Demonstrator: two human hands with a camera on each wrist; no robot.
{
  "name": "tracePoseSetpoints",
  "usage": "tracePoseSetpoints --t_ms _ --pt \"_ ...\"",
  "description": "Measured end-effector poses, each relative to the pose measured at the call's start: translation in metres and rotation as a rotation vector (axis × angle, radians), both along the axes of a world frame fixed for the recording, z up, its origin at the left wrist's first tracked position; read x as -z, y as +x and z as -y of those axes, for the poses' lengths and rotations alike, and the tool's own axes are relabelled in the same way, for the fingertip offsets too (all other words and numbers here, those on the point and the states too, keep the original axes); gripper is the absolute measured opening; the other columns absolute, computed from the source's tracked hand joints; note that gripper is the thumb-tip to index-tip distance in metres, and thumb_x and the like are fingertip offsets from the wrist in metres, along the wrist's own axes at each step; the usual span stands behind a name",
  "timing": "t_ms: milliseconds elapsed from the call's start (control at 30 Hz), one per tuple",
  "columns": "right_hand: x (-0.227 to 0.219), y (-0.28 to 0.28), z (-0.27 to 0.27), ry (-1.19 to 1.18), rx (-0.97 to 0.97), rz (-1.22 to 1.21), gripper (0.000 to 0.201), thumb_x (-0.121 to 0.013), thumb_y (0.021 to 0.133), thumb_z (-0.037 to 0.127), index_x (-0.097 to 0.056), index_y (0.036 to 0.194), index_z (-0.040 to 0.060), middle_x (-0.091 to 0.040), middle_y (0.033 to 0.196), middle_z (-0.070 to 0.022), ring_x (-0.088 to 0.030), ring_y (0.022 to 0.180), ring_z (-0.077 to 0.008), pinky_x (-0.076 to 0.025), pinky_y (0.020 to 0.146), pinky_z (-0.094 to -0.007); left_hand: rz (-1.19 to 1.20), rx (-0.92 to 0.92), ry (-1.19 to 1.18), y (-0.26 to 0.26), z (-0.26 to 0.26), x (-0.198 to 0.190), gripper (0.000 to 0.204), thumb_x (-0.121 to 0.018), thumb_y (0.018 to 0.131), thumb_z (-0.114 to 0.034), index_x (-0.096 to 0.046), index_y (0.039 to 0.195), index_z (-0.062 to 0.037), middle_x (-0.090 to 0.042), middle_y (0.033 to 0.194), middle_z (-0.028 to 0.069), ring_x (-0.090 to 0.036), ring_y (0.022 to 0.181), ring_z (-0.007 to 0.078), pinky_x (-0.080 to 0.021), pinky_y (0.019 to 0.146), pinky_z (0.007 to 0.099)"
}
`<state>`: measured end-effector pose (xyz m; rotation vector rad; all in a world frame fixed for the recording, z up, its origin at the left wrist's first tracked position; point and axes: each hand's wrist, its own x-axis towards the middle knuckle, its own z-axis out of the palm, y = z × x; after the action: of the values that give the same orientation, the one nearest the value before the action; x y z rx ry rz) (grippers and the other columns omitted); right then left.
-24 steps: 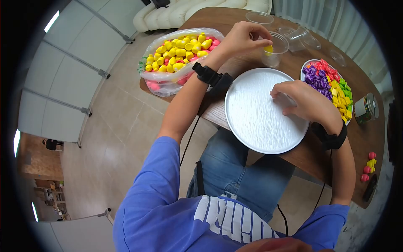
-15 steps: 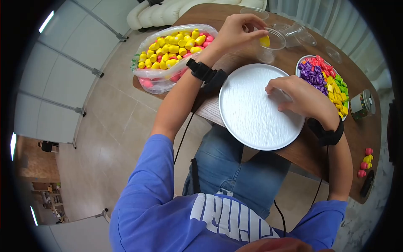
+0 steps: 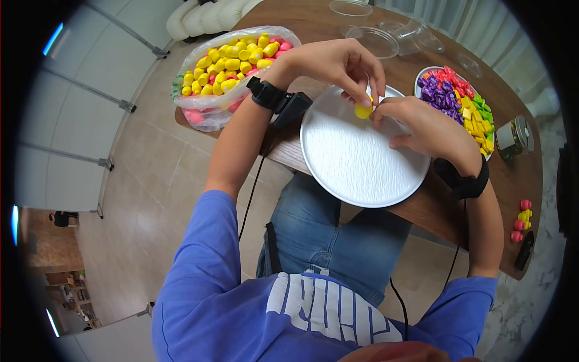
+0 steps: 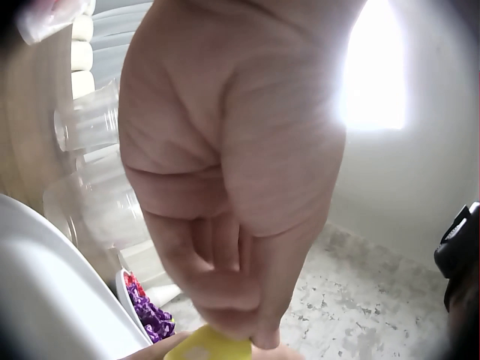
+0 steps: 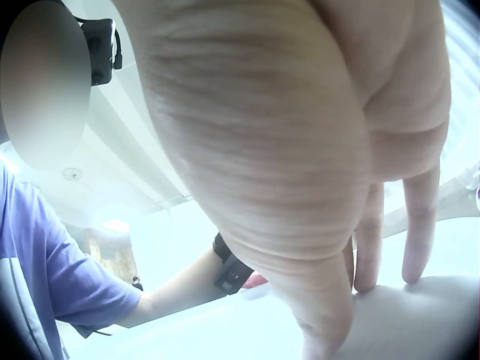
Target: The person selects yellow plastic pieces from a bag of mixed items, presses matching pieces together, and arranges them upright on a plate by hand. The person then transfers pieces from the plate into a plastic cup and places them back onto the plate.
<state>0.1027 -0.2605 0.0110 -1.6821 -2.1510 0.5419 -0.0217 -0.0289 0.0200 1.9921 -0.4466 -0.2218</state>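
My left hand pinches a small yellow bottle-shaped piece between thumb and fingertips, over the far part of a round white plate. In the left wrist view the same yellow piece shows at the bottom edge, below the fingertips. My right hand stands over the plate's right side, its index fingertip right beside the yellow piece and its thumb apart. In the right wrist view two straight fingers reach down to the white surface.
A clear plastic bag of yellow and pink pieces stands at the left. Clear plastic cups lie at the back. A plate of colourful wrapped candies, a lidded jar and a row of pink and yellow pieces are on the right.
My left hand has come from the clear cup at the back towards me, over the plate, with the yellow piece. The right hand stays over the plate.
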Motion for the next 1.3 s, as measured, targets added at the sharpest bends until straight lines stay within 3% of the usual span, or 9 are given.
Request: tracePoseSetpoints --t_ms 200,433,667,733,800,867,1000,1067,1300 --pt "0.004 -0.002 0.001 0.035 -0.019 0.001 0.039 -0.078 0.071 -0.009 -0.063 0.106 -0.0007 -0.07 0.102 -0.0169 -0.067 0.1 -0.0391 -0.053 0.087 -0.0435 0.0 0.046 0.075 0.004 -0.005 0.007 0.025 -0.078 0.089 -0.001 -0.071 0.113 0.0006 -0.076 0.1 0.0063 -0.073 0.09 0.0106 -0.059 0.084 0.0236" --pt "0.001 -0.002 0.001 -0.024 0.0 0.034 0.041 -0.08 0.071 -0.006 -0.064 0.107 0.0026 -0.068 0.108 -0.0133 -0.064 0.106 -0.0371 -0.051 0.095 -0.0437 -0.007 0.0 0.025 0.003 -0.002 0.008 0.022 -0.077 0.09 -0.001 -0.07 0.111 0.0015 -0.073 0.097 0.0048 -0.07 0.09 0.0099 -0.057 0.082 0.0226" --pt "0.003 0.0 0.002 0.039 -0.03 0.029 0.041 -0.078 0.07 -0.008 -0.065 0.108 0.0 -0.068 0.107 -0.018 -0.063 0.106 -0.0402 -0.052 0.095 -0.0445 0.082 -0.294 -0.014 -0.02 -0.024 -0.026 0.017 -0.072 0.099 -0.017 -0.07 0.103 -0.0008 -0.063 0.078 -0.0021 -0.056 0.07 0.0033 -0.044 0.062 0.0199" --pt "-0.004 -0.004 0.002 0.035 0.002 0.001 0.04 -0.078 0.069 -0.009 -0.066 0.107 -0.001 -0.068 0.107 -0.0179 -0.064 0.106 -0.0398 -0.052 0.094 -0.044 0.204 -0.645 0.204 -0.035 -0.035 -0.042 0.02 -0.073 0.099 -0.02 -0.071 0.101 -0.0007 -0.063 0.078 -0.0025 -0.056 0.071 0.0032 -0.043 0.06 0.0198" --pt "-0.005 -0.005 0.003 0.012 -0.011 -0.001 0.039 -0.078 0.069 -0.009 -0.066 0.105 -0.001 -0.069 0.106 -0.0173 -0.065 0.106 -0.0392 -0.053 0.094 -0.0436 0.213 -0.745 0.308 -0.051 -0.061 -0.04 0.028 -0.077 0.095 -0.027 -0.073 0.096 0.0002 -0.066 0.076 0.0014 -0.06 0.07 0.0083 -0.047 0.061 0.0241" --pt "-0.004 -0.005 0.005 0.029 0.008 -0.009 0.038 -0.078 0.069 -0.009 -0.067 0.105 -0.0005 -0.069 0.105 -0.017 -0.065 0.105 -0.039 -0.053 0.094 -0.0434 0.316 -0.994 0.807 -0.069 -0.084 -0.036 0.036 -0.08 0.09 -0.034 -0.074 0.094 0.0008 -0.07 0.077 0.0077 -0.065 0.07 0.0168 -0.052 0.066 0.0309" --pt "-0.001 -0.005 0.005 -0.035 0.047 0.014 0.04 -0.08 0.069 -0.01 -0.065 0.104 0.0012 -0.068 0.107 -0.0137 -0.064 0.107 -0.0364 -0.051 0.095 -0.0421 0.162 -1.02 1.021 -0.102 -0.094 -0.011 0.03 -0.079 0.082 -0.022 -0.075 0.09 0.0059 -0.075 0.085 0.021 -0.075 0.076 0.0303 -0.059 0.07 0.0413" --pt "0.001 -0.005 0.006 -0.016 0.047 0.029 0.039 -0.08 0.069 -0.009 -0.065 0.104 0.0013 -0.068 0.107 -0.0135 -0.064 0.107 -0.0364 -0.051 0.095 -0.042 -0.013 -1.125 0.801 -0.108 -0.091 -0.006 0.028 -0.078 0.082 -0.021 -0.075 0.091 0.0057 -0.074 0.089 0.0246 -0.075 0.08 0.0331 -0.059 0.075 0.043" --pt "0.008 -0.002 0.008 0.051 0.033 0.063 0.037 -0.081 0.071 -0.006 -0.064 0.103 0.0024 -0.068 0.107 -0.0128 -0.065 0.107 -0.0366 -0.051 0.096 -0.0423 0.076 -1.132 0.939 -0.114 -0.098 0.015 0.023 -0.074 0.084 -0.014 -0.072 0.097 0.0048 -0.073 0.091 0.0255 -0.072 0.087 0.0387 -0.057 0.083 0.047"
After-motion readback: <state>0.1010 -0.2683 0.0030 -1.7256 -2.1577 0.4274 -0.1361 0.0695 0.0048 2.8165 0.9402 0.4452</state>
